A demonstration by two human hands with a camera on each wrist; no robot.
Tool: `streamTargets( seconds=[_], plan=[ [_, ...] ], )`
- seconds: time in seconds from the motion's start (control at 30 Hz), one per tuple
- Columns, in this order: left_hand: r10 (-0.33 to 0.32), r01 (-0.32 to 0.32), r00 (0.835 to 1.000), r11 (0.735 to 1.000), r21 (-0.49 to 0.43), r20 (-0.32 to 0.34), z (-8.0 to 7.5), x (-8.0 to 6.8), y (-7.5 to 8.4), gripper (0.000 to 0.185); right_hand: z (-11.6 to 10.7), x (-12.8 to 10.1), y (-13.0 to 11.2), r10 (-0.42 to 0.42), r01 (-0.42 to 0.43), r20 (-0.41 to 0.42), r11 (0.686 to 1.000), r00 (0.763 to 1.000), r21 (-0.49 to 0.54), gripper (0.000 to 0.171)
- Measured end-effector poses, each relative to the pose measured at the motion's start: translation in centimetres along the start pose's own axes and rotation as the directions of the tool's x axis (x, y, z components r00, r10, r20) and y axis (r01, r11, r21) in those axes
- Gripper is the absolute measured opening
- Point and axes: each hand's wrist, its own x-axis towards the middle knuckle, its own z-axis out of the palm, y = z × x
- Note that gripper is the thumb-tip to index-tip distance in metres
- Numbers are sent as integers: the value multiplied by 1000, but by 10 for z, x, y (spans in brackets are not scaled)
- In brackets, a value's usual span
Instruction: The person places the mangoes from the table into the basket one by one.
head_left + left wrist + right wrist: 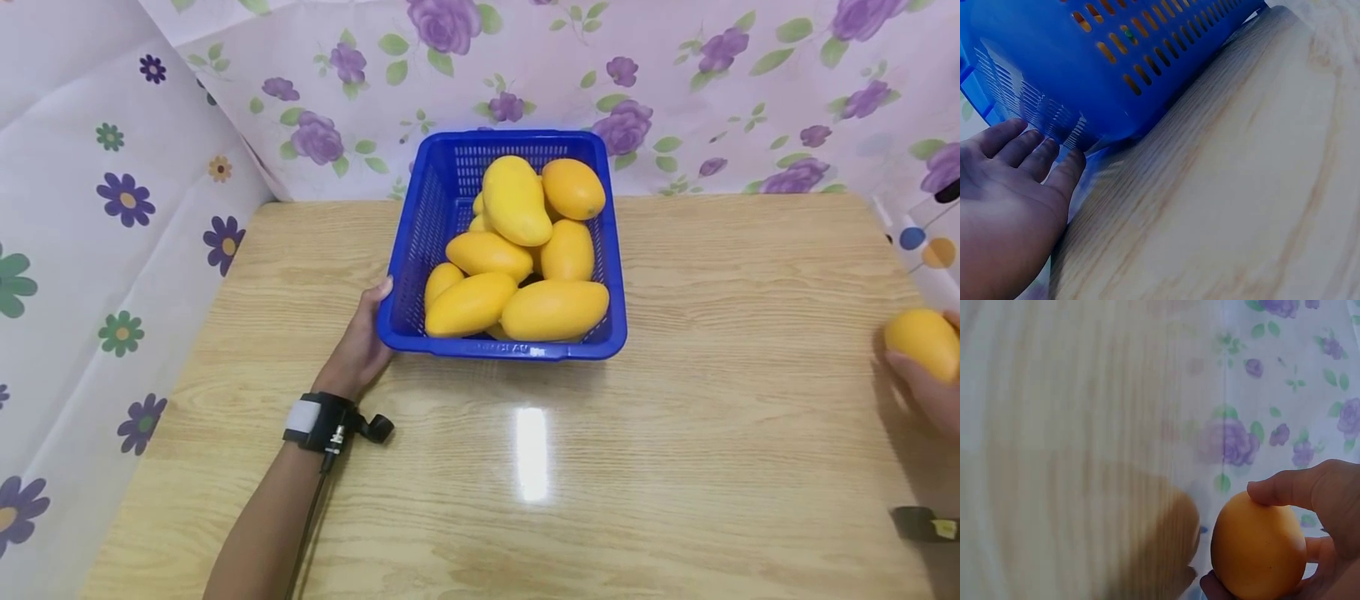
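Note:
A blue plastic basket (504,350) with slotted walls holds several yellow mangoes (516,200). My left hand (367,342) is at the basket's near left corner, thumb by the rim. In the left wrist view, the fingers of that hand (1016,187) reach out nearly straight along the basket's side (1041,62). At the far right, my right hand (930,396) grips one mango (922,342), partly cut off by the frame edge. The right wrist view shows the thumb over the top of this mango (1259,547) and fingers beneath it.
The basket stands toward the back of a glossy wooden table (712,467). Floral sheeting (450,92) rises behind the table, and more flowered sheeting (97,250) runs along its left side. A strap with a cable (322,421) is on the left wrist.

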Motion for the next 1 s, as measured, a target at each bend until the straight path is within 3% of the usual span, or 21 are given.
streamTargets(
  seconds=[0.23, 0.47, 0.8, 1.0],
  plan=[
    [2, -2, 1000, 1000, 9, 7, 1, 0, 1, 70, -8, -10, -32, -24, 22, 39, 998, 999, 58, 79],
    [0, 0, 1000, 1000, 12, 3, 1, 1, 0, 70, -9, -15, -50, -23, 22, 12, 993, 1000, 113, 75],
    [6, -6, 1000, 1000, 5, 1, -1, 1, 0, 70, -13, -16, -74, 37, -46, 56, 984, 998, 169, 78],
    [2, -2, 1000, 1000, 16, -6, 0, 1, 0, 72, -9, -18, -88, 22, -19, -6, 961, 1000, 277, 75]
  ],
)
